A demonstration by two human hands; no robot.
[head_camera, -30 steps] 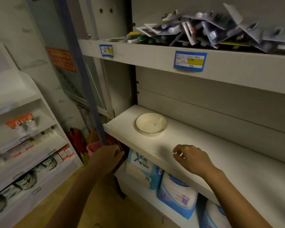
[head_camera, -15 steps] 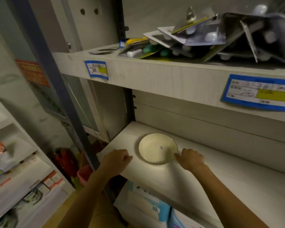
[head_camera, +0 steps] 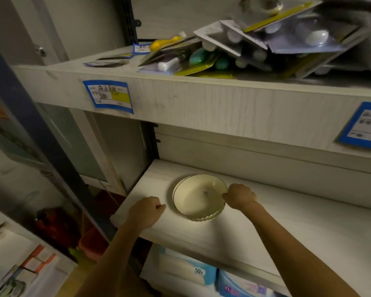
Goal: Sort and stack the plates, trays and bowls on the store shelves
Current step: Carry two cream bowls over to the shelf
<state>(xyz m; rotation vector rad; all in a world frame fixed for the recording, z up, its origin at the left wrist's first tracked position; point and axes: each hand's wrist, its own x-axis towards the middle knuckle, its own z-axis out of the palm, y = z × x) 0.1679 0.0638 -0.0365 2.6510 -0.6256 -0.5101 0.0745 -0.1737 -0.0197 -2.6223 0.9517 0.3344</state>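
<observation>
On the middle shelf (head_camera: 266, 228) sits the cream bowl (head_camera: 198, 197); my right hand (head_camera: 239, 195) pinches its right rim, my left hand (head_camera: 147, 211) curled empty just left of it, not touching.

The light is dim and a little yellow. A pale wood-grain shelf unit fills the view, with an upper shelf (head_camera: 201, 99) and a lower shelf (head_camera: 308, 228) before a panelled back wall (head_camera: 255, 155). Blue price labels (head_camera: 108, 96) are stuck on the front edge of the upper shelf. At the left stands a dark blue post (head_camera: 30, 116), beside a glass panel (head_camera: 79, 146). The floor (head_camera: 81, 275) at the bottom is wooden brown.
</observation>
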